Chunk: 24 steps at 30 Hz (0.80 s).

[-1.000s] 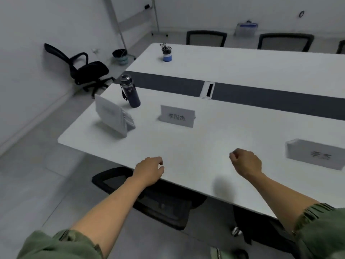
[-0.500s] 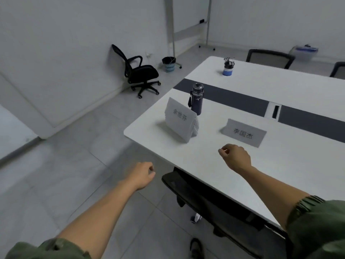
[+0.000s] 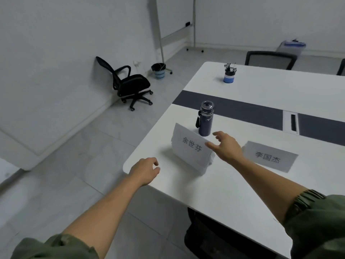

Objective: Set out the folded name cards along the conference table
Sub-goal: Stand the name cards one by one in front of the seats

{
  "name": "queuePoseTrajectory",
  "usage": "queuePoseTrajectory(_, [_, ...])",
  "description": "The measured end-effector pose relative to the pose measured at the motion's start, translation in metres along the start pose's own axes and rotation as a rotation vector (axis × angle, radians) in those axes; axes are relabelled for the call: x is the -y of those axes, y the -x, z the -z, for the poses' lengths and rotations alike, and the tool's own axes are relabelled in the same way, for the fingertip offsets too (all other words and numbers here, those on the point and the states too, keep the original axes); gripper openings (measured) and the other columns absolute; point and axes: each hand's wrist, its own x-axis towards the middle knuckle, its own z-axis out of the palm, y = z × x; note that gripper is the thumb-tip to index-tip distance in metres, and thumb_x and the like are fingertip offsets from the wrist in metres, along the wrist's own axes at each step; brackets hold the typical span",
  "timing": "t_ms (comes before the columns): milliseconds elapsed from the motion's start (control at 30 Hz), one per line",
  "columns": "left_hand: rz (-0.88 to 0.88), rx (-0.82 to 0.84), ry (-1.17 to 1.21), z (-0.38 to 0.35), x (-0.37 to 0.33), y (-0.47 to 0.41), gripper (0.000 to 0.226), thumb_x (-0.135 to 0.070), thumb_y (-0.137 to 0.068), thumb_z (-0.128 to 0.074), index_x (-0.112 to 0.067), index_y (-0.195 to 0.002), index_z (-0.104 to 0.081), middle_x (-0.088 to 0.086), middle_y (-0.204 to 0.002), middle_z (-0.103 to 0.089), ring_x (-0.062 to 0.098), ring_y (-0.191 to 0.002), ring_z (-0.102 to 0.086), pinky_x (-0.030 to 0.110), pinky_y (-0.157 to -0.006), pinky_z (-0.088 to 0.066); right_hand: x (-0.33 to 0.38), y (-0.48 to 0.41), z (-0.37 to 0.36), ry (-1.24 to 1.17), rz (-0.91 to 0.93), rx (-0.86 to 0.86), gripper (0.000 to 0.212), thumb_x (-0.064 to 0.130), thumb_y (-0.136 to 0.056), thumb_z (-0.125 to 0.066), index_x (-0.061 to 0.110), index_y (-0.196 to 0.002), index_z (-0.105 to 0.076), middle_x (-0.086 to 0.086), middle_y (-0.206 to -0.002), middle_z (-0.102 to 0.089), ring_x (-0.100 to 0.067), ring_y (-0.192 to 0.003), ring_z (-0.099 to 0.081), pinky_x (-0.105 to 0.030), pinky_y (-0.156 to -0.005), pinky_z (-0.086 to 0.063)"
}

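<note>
Head view shows your right hand (image 3: 226,147) reaching for the stack of name cards (image 3: 192,149) near the corner of the worktop (image 3: 233,187). Your right grip is wide, with the fingers spread, and it holds nothing. The fingertips (image 3: 210,145) are right at the top right edge of the stack, and you cannot tell if they touch it yet. The stack lies just to the left of this hand, and its long side runs from far left to near right. Your left hand (image 3: 144,170) is loosely curled and holds nothing, hanging over the worktop's near edge, a little apart from the stack. So your right hand is nearer. One name card (image 3: 270,158) already stands to the right. A water bottle (image 3: 205,118) stands just behind the stack, so reach with care.
</note>
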Motion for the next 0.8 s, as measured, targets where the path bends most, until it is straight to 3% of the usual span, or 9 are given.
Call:
queuePoseTrajectory(200, [-0.073,0.072,0.003,0.013,0.008,-0.069,0.034,-0.034,-0.093,-0.052,-0.019,-0.124,-0.056,0.002,-0.102,-0.067,0.021,-0.093,-0.061,0.035,-0.083,-0.051,0.018,-0.037,-0.015,0.029,-0.068,0.132,0.077,0.059,-0.076,-0.072,0.027,-0.14,-0.045,-0.003,-0.138,-0.054,-0.023,-0.12,-0.055,-0.038,-0.092,-0.047])
queuePoseTrajectory(400, [-0.23,0.143,-0.044,0.025,0.009,-0.149,0.04,-0.032,-0.094,-0.052,-0.017,-0.132,-0.051,0.006,-0.125,-0.059,0.025,-0.111,-0.056,0.037,-0.091,-0.048,0.016,-0.064,-0.044,-0.002,-0.234,0.259,0.078,0.049,-0.074,-0.079,0.023,-0.14,-0.048,-0.004,-0.14,-0.054,-0.024,-0.122,-0.054,-0.037,-0.099,-0.047])
queuePoseTrajectory(467, [-0.283,0.161,-0.061,0.03,0.007,-0.167,0.042,-0.033,-0.095,-0.053,-0.017,-0.133,-0.049,0.006,-0.126,-0.058,0.025,-0.112,-0.055,0.037,-0.091,-0.048,0.013,-0.065,-0.052,0.011,-0.287,0.271,0.072,0.048,-0.072,-0.08,0.025,-0.136,-0.054,-0.003,-0.134,-0.059,-0.022,-0.118,-0.057,-0.036,-0.096,-0.049])
queuePoseTrajectory(633, [-0.382,0.205,-0.047,0.049,0.009,-0.226,0.044,-0.035,-0.093,-0.056,-0.018,-0.133,-0.049,0.007,-0.127,-0.058,0.024,-0.113,-0.055,0.037,-0.091,-0.048,0.018,-0.077,-0.059,0.058,-0.371,0.272,0.04,0.05,-0.072,-0.078,0.031,-0.106,-0.072,0.003,-0.096,-0.07,-0.018,-0.089,-0.064,-0.03,-0.069,-0.054])
queuePoseTrajectory(800, [-0.422,0.308,0.029,0.06,0.007,-0.26,0.06,-0.043,-0.085,-0.067,-0.021,-0.136,-0.045,0.006,-0.134,-0.052,0.02,-0.119,-0.052,0.036,-0.094,-0.048,0.025,-0.072,-0.046,-0.011,-0.359,0.207,0.034,0.049,-0.075,-0.079,0.027,-0.101,-0.073,0.002,-0.094,-0.072,-0.02,-0.087,-0.066,-0.037,-0.073,-0.058])
